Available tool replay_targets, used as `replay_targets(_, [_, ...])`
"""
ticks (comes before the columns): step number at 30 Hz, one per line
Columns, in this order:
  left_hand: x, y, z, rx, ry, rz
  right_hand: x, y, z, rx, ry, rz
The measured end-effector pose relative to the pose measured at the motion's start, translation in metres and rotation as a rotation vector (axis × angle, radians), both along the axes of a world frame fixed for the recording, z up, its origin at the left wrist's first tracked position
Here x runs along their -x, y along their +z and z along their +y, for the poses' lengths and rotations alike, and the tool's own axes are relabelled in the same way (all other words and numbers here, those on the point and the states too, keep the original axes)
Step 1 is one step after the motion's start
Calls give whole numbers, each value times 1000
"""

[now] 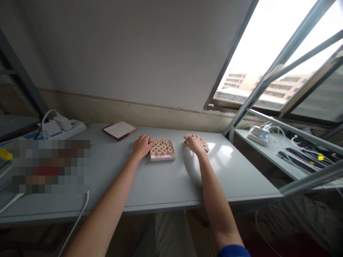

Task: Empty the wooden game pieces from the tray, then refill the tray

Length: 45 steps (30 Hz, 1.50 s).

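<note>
A shallow white box [162,159] lies on the desk, with several round Chinese chess pieces [163,146] set in rows inside it. Along its near side a strip of pink-patterned bottom shows. My left hand [142,145] is closed around the box's left edge, the fingertips near its far left corner. To the right of the box, my right hand [195,143] reaches over a loose heap of Chinese chess pieces [205,145]. Its fingers are bent down and closed among them, partly hiding what they grip. One loose piece [188,135] shows just beyond the fingers.
A flat lid with dark red edges [119,130] lies at the back left of the grey desk [166,189]. Power strips [72,128] with plugs and cables stand on the left. On the right are a metal post [238,117] and a side shelf with cables [302,159].
</note>
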State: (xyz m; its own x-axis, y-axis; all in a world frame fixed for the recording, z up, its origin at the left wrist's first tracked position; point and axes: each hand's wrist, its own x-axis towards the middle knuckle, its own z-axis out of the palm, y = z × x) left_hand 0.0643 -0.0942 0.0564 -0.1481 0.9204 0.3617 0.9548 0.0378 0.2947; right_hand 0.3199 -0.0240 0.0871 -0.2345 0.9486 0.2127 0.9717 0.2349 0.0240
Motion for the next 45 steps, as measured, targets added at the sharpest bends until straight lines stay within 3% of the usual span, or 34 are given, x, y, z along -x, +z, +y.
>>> replay_targets(4, [1,-3,2,-25,-3,-7,5,6,-3,41,151,181])
replay_targets(9, [1,-4,3,-32,-14,-30,33,17,-16,132,553,472])
replay_targets(13, [2,-5,4,-34,-10,-42,65,12,-34,263,816,401])
replay_targets(17, [2,-6,6,-38,-12,-41,79,6,-43,276,892,383])
replay_targets(24, [2,-6,7,-29,-19,-50,79,8,-44,372,800,350])
replay_targets(28, [1,-5,6,-18,-9,-63,88,4,-50,352,776,273])
replay_targets(32, [1,-5,6,-15,-15,-69,80,11,-48,295,740,248])
replay_targets(35, [1,-5,5,-16,-11,-59,54,21,-37,74,510,169])
replay_targets(38, [1,-5,6,-3,-3,-65,20,23,-21,-119,86,55])
replay_targets(41, [1,-5,6,-8,-12,-67,-6,17,-7,-27,-246,-10])
replay_targets(43, [2,-5,5,-11,-16,-61,-13,12,-1,39,-311,-11])
replay_targets(45, [2,-5,5,-9,-16,-58,-13,10,1,72,-287,2])
